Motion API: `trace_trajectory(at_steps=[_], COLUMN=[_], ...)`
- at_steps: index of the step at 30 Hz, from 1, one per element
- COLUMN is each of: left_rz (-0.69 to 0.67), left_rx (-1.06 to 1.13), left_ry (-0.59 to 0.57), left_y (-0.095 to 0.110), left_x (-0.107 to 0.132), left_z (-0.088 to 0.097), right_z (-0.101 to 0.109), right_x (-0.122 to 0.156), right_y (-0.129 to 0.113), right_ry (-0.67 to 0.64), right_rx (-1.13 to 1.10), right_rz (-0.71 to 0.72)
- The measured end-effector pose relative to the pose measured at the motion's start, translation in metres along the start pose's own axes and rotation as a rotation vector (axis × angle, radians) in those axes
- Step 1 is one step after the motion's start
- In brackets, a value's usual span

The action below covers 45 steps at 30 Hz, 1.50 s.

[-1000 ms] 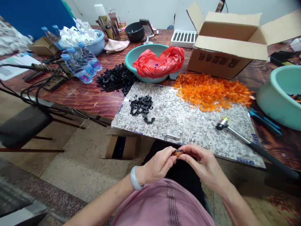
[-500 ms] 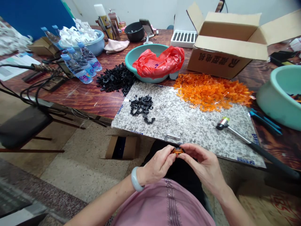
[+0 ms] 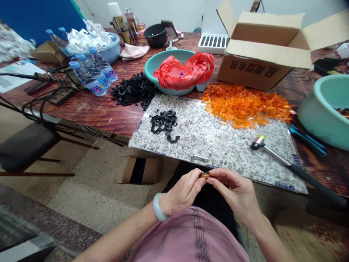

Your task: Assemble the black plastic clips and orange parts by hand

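Just off the table's front edge, a small orange and black plastic piece [image 3: 205, 175] is pinched between both hands. My left hand [image 3: 187, 189] is closed on its left end, and a pale bangle sits on that wrist. The fingertips of my right hand [image 3: 234, 189] grip the right end. Fingers cover much of the piece. Ahead lie a short metal rod [image 3: 201, 157] and many thin metal pins [image 3: 214, 142] on a speckled stone slab [image 3: 188, 109]. Small black plastic parts [image 3: 164, 123] and a heap of orange translucent parts [image 3: 245, 105] are on it too.
A mallet [image 3: 272, 156] and blue-handled pliers [image 3: 308, 140] lie to the right, beside a green tub [image 3: 321, 109]. Behind the slab are a teal basin [image 3: 155, 65] with a red plastic bag [image 3: 185, 72], a cardboard box [image 3: 251, 69] and a black parts heap [image 3: 133, 89].
The piece appears slightly turned between the fingers, and less of it shows. Both hands stay in nearly the same place, still gripping it.
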<state>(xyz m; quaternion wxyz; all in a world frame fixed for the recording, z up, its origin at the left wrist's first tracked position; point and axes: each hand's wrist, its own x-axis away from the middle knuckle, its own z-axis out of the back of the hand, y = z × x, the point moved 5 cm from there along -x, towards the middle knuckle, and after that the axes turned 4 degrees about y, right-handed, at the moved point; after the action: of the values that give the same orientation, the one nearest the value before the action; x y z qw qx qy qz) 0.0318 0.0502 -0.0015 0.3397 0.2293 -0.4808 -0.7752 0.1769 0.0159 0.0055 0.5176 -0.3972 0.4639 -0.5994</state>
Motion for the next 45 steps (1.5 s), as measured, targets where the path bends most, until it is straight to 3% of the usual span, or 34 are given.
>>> trace_trajectory(at_steps=[6, 12, 17, 23, 29, 38, 45], left_rz=[-0.037, -0.017, -0.021, 0.010, 0.013, 0.083, 0.122], left_rx=[-0.019, 0.066, 0.096, 0.080, 0.063, 0.225, 0.308], left_ry=[0.001, -0.112, -0.129, -0.110, -0.065, -0.123, -0.161], left_y=[0.000, 0.002, 0.006, 0.005, 0.003, 0.009, 0.008], left_x=[0.001, 0.000, 0.000, 0.002, 0.004, 0.003, 0.002], left_z=[-0.001, -0.003, -0.003, -0.003, -0.005, -0.004, -0.004], right_z=[0.001, 0.003, 0.004, 0.005, 0.007, 0.010, 0.011], right_x=[-0.001, -0.001, 0.000, 0.000, 0.002, 0.000, 0.001], right_y=[0.008, 0.016, 0.017, 0.010, -0.002, -0.011, -0.010], right_ry=[-0.063, -0.112, -0.148, -0.091, -0.036, -0.004, -0.015], right_rx=[-0.116, -0.179, -0.191, -0.163, -0.082, 0.093, 0.130], right_rz=[-0.115, -0.183, -0.199, -0.129, 0.044, 0.166, 0.184])
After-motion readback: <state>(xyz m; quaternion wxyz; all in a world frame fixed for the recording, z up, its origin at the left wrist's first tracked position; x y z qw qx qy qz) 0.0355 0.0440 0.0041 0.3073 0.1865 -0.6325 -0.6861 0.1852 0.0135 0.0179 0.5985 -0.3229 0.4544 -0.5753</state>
